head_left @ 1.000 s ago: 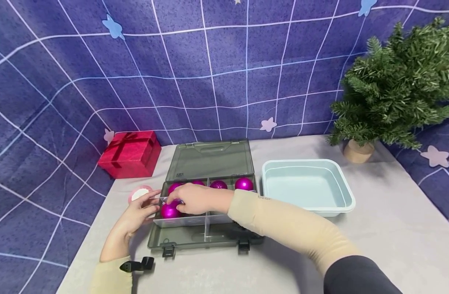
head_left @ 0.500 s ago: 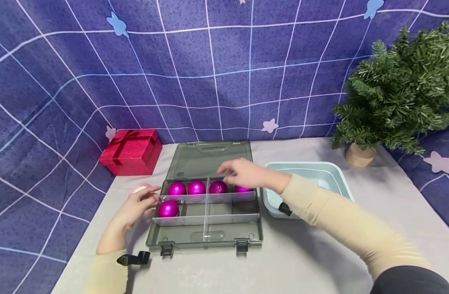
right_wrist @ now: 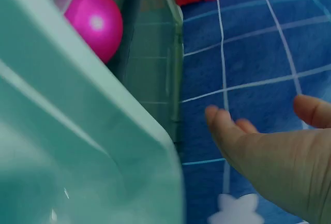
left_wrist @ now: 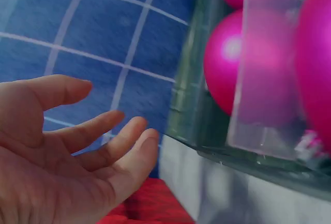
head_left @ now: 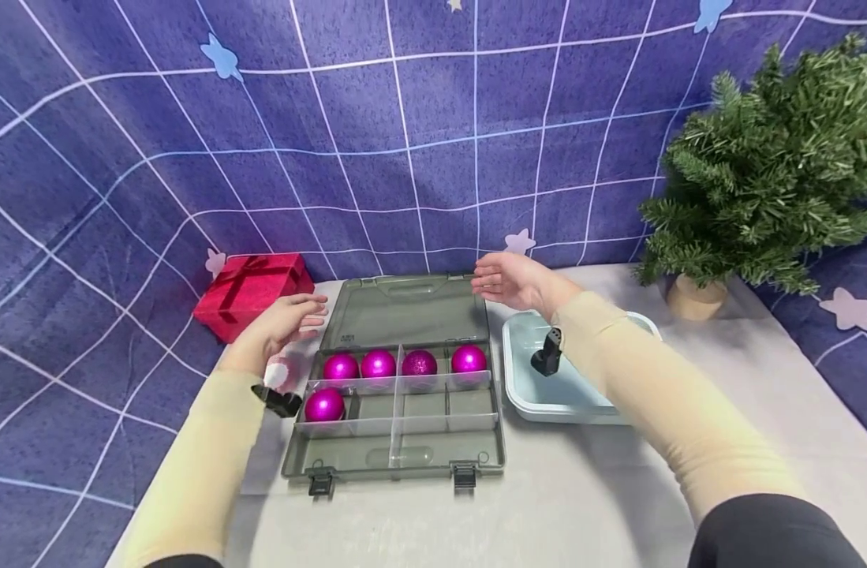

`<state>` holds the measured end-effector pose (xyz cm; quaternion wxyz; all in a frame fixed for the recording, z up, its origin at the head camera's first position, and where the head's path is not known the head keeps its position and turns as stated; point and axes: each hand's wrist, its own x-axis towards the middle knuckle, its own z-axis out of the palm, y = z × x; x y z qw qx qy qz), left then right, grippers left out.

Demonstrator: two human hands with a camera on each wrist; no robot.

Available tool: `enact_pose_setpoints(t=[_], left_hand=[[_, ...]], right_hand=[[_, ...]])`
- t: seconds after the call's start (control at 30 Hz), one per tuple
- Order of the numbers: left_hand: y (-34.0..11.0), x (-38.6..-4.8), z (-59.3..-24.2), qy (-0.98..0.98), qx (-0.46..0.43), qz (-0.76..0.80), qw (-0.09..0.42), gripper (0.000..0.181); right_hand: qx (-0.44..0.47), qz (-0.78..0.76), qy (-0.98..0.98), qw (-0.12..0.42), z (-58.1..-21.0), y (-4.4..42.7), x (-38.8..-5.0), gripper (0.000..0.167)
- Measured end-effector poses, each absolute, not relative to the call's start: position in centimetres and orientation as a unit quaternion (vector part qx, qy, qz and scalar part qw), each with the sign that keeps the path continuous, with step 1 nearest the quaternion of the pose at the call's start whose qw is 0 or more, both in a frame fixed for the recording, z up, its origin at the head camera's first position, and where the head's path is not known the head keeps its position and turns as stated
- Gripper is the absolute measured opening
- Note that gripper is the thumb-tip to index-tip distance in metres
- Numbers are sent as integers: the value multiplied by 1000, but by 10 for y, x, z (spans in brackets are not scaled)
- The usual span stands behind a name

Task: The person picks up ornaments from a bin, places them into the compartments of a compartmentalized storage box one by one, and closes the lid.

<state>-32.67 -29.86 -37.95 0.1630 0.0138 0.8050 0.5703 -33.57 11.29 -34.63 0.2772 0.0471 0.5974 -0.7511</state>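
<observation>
A grey-green clear plastic divided case point(head_left: 433, 446) lies with its lid point(head_left: 412, 312) folded back. Across its back row sit several magenta Christmas baubles point(head_left: 379, 364), one with a glittery finish point(head_left: 419, 363). Another bauble point(head_left: 324, 405) occupies the left compartment of the middle row. My left hand point(head_left: 282, 325) hovers beside the case's left side, near the red gift box. Its fingers are loosely bent around nothing in the left wrist view point(left_wrist: 77, 157). Above the right end of the lid and the tub's back-left corner, my right hand point(head_left: 514, 282) is raised, holding nothing.
A pale blue tub point(head_left: 557, 412) stands right of the case, partly under my right forearm. The red gift box point(head_left: 252, 292) is at the back left. A small artificial Christmas tree point(head_left: 767, 173) stands back right. A pink-and-white round item point(head_left: 278, 374) lies left of the case.
My right hand has left the lower-left bauble, swung right over the case and risen above the tub. My left hand has lifted off the case's left edge and moved back.
</observation>
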Motion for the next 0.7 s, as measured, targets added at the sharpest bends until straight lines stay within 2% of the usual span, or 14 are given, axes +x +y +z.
enact_pose_setpoints(t=[0.23, 0.37, 0.57, 0.7], left_hand=[[-297, -368, -396, 783, -78, 593, 170, 57], [-302, -385, -408, 769, -91, 601, 198, 63], [-318, -405, -425, 733, -85, 628, 247, 68], [-315, -406, -423, 724, -112, 634, 245, 69]], right_hand=[[131, -791, 528, 282, -369, 110, -363, 72], [166, -796, 510, 280, -379, 113, -371, 75], [170, -799, 497, 293, -384, 114, -377, 77], [173, -789, 510, 296, -384, 110, -380, 76]])
